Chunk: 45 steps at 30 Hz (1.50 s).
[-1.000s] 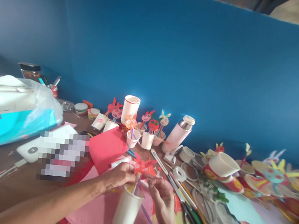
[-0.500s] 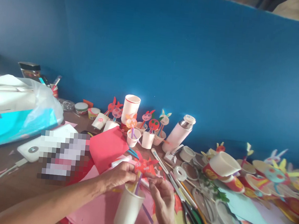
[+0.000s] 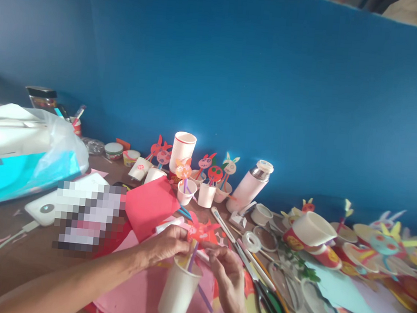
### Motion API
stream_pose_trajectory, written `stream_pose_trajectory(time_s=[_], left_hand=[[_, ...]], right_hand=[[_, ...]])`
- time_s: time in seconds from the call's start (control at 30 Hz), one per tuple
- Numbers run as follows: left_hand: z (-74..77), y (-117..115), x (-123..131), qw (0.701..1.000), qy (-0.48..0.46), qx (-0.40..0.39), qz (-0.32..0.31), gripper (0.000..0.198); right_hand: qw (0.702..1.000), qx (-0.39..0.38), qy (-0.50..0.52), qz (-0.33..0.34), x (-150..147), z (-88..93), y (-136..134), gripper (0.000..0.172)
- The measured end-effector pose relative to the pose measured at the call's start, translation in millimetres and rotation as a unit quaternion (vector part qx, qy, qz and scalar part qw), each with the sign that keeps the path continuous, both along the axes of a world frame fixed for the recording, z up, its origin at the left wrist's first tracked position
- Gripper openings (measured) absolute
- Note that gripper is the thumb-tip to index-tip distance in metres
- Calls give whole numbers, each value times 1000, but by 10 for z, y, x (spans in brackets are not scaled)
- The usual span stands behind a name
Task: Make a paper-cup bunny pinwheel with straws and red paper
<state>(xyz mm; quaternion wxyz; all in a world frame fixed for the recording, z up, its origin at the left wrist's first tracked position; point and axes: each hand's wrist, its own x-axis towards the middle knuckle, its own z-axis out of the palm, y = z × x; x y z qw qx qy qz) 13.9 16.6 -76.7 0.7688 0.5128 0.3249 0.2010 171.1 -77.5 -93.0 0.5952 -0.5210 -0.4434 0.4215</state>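
**Mid-craft snapshot, pretty crowded in here**

Big blue wall (image 3: pixel 216 78) behind everything, and the brown desk (image 3: pixel 7 255) is packed. Back left corner has a plastic bag (image 3: pixel 59 137) over a teal-and-white package. A pink sheet (image 3: pixel 132 292) and a red card (image 3: pixel 148 209) lie mid-desk, a pale pink thermos (image 3: pixel 248 187) stands toward the wall, and paper-cup animal crafts (image 3: pixel 380 247) crowd the right side. Black-handled scissors (image 3: pixel 270 302) lie near the front edge.

Front middle, a tilted white paper cup (image 3: pixel 179 291) with purple and yellow straws (image 3: pixel 192 256) sits above the pink sheet, just below a spiky red paper cutout (image 3: pixel 203 232). The left hand (image 3: pixel 165 246) is closed at the cutout, with the right hand (image 3: pixel 228 279) almost touching it. Can't tell what the right one's gripping.
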Motion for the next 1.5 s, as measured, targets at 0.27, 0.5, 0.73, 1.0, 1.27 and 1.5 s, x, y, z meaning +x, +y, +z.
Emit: stream_pose_trajectory(time_s=[0.27, 0.5, 0.73, 1.0, 1.27, 1.5], left_hand=[[-46, 34, -3, 999, 18, 39, 7, 5], [-62, 13, 1, 997, 39, 73, 3, 13], [-178, 15, 33, 994, 36, 101, 2, 17], [-106, -20, 28, 993, 21, 117, -23, 1], [22, -70, 4, 992, 13, 115, -44, 13], [109, -108, -6, 990, 9, 126, -54, 10]], right_hand=[[1000, -3, -9, -21, 223, 143, 43, 24], [988, -27, -102, 110, 307, 460, 104, 20], [923, -55, -335, 179, 216, 942, 172, 11], [862, -37, -477, 166, 65, 1019, 324, 11], [747, -62, -630, 205, 80, 1108, 392, 17], [720, -70, -661, 201, -3, 1183, 383, 21]])
